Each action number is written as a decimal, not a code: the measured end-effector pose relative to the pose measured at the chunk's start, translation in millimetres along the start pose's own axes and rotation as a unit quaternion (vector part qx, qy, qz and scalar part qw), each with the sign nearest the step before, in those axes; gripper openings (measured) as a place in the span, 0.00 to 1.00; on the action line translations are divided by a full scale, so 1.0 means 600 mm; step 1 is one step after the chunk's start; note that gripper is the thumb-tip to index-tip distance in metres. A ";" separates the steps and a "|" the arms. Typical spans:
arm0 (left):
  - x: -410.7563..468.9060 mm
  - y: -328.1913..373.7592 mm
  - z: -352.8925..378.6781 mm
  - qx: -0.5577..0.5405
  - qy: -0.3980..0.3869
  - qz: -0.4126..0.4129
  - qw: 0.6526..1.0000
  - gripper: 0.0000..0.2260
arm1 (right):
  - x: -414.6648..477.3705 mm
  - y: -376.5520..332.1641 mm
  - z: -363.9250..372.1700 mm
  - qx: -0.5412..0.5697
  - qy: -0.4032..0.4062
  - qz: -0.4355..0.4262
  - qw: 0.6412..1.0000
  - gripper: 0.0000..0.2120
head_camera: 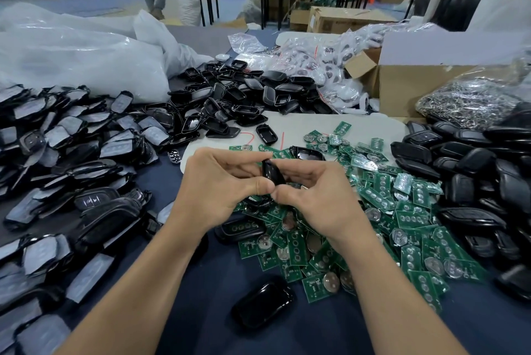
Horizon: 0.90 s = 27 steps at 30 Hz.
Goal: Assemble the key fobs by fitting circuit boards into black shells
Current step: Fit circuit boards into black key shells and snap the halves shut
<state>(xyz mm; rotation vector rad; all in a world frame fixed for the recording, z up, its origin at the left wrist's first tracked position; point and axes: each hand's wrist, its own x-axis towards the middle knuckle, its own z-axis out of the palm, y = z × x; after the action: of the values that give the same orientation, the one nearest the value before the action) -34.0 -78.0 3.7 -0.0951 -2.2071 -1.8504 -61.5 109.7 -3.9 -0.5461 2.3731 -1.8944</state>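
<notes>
Pinching one glossy black shell [272, 173] — left hand [218, 185] and right hand [319, 196] fingers curled round it.

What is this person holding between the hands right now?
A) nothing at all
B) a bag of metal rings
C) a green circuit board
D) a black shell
D: the left hand and right hand together pinch a black shell, held up above the heap of green circuit boards.
</notes>
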 end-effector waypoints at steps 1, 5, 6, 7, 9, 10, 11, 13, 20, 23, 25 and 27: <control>0.000 0.001 0.001 -0.002 0.004 -0.003 1.000 0.20 | -0.002 0.000 0.004 -0.011 0.011 0.000 1.000 0.23; 0.000 0.003 0.008 -0.003 0.026 -0.016 1.000 0.11 | -0.016 -0.003 0.022 -0.081 0.051 -0.022 0.995 0.23; 0.000 0.002 0.010 0.010 0.037 -0.021 0.999 0.11 | -0.019 -0.005 0.028 -0.100 0.055 -0.038 0.993 0.24; 0.000 0.000 0.012 0.023 0.048 -0.029 0.998 0.12 | -0.021 -0.008 0.033 -0.114 0.060 -0.052 0.990 0.24; -0.001 -0.002 0.017 0.023 0.065 -0.053 0.996 0.13 | -0.022 -0.014 0.041 -0.143 0.072 -0.071 0.985 0.24; -0.001 -0.002 0.019 0.012 0.075 -0.063 0.995 0.13 | -0.022 -0.015 0.044 -0.163 0.078 -0.077 0.981 0.24; 0.000 -0.002 0.022 -0.001 0.085 -0.071 0.994 0.14 | -0.022 -0.016 0.046 -0.181 0.085 -0.082 0.976 0.25; 0.001 -0.001 0.025 -0.024 0.102 -0.077 0.992 0.14 | -0.021 -0.018 0.049 -0.200 0.107 -0.102 0.969 0.25; 0.008 0.005 0.020 -0.051 0.139 -0.037 0.988 0.16 | -0.011 -0.024 0.041 -0.007 0.129 0.005 0.992 0.15; 0.010 0.007 0.009 -0.046 0.100 -0.010 0.994 0.16 | -0.004 -0.021 0.028 0.129 0.101 0.054 0.985 0.14; 0.008 0.003 0.009 -0.029 0.080 -0.019 0.996 0.14 | -0.004 -0.022 0.026 0.132 0.098 0.049 0.985 0.16; 0.004 0.000 0.016 -0.009 0.060 -0.036 0.998 0.10 | -0.006 -0.021 0.027 0.103 0.102 0.031 0.989 0.17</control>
<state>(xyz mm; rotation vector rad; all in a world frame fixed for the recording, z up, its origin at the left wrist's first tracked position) -37.5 -68.9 3.0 0.0902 -2.1396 -1.8621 -50.9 93.5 3.6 -0.2712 2.2362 -2.2289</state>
